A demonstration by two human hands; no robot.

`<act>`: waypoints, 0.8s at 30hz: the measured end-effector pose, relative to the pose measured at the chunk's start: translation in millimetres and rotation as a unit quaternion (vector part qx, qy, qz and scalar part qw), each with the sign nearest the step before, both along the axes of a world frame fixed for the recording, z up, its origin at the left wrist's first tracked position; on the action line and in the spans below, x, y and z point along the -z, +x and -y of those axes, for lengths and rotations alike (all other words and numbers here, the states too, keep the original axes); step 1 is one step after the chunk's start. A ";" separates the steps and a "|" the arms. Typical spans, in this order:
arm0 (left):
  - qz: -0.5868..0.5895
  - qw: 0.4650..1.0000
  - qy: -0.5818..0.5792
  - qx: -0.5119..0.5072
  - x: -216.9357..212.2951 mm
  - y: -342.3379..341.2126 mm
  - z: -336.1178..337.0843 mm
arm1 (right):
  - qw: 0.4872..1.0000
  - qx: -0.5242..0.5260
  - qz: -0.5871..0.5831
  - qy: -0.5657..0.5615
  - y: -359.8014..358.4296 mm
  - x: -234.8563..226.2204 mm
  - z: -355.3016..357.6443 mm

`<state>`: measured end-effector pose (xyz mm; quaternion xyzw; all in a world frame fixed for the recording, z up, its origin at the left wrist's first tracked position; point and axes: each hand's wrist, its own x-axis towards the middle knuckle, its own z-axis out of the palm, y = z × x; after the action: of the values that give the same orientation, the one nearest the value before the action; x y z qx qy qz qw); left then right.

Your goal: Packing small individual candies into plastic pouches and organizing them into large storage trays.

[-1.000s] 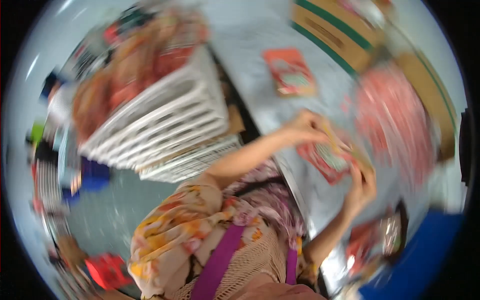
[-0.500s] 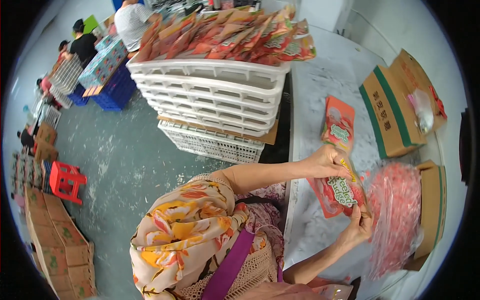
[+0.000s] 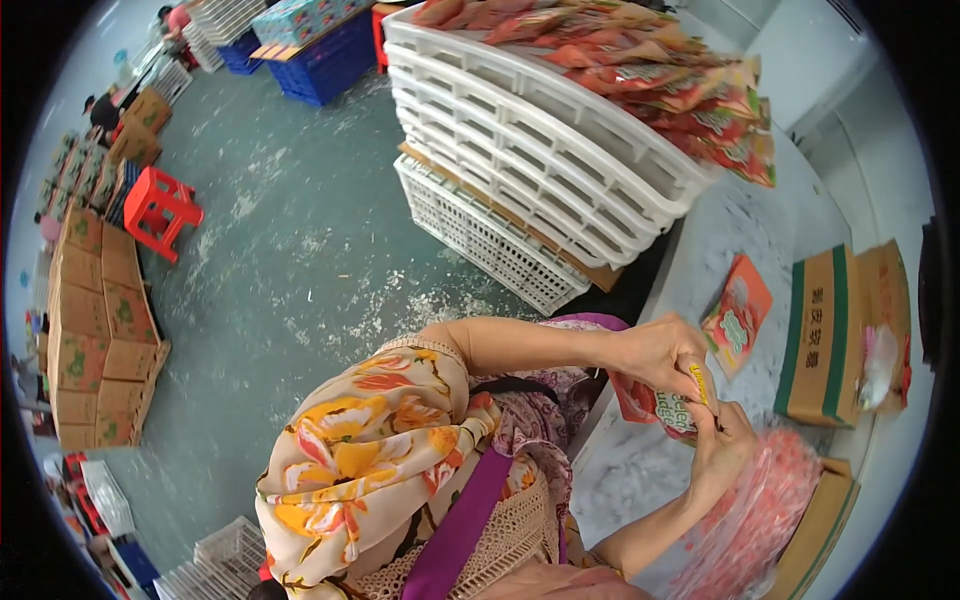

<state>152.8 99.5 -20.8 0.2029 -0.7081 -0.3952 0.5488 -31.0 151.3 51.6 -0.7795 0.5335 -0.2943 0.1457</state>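
Observation:
A red printed pouch (image 3: 674,412) is held over the marble-patterned table between my two hands. My left hand (image 3: 665,355) is closed on its top edge, with thumb and fingers pinching near the yellow strip. My right hand (image 3: 725,448) pinches the same edge close beside the left, fingertips nearly meeting. My hands partly cover the pouch, so I cannot tell whether its mouth is open. A second red pouch (image 3: 738,315) lies flat on the table beyond my left hand. Next to my right wrist is a clear plastic bag of pink-red wrapped pieces (image 3: 752,515).
Stacked white crates (image 3: 540,120) stand left of the table, topped with many filled pouches (image 3: 650,75). Cardboard boxes (image 3: 818,335) line the table's right side. On the floor are a red stool (image 3: 160,210), stacked cartons (image 3: 100,340) and blue crates (image 3: 318,70).
My hands have come together along the pouch's top edge; before, the right hand held it lower down. The whole view has turned, bringing more floor into sight on the left.

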 end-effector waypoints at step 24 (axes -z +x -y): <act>-0.026 0.996 0.070 -0.049 -7.2 165.8 30.4 | 0.992 -0.106 -0.052 -0.038 139.7 -25.6 57.5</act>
<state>318.6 69.2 -13.6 0.2654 -0.6532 -0.4217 0.5701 108.7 93.8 77.3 -0.8508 0.4432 -0.2563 0.1185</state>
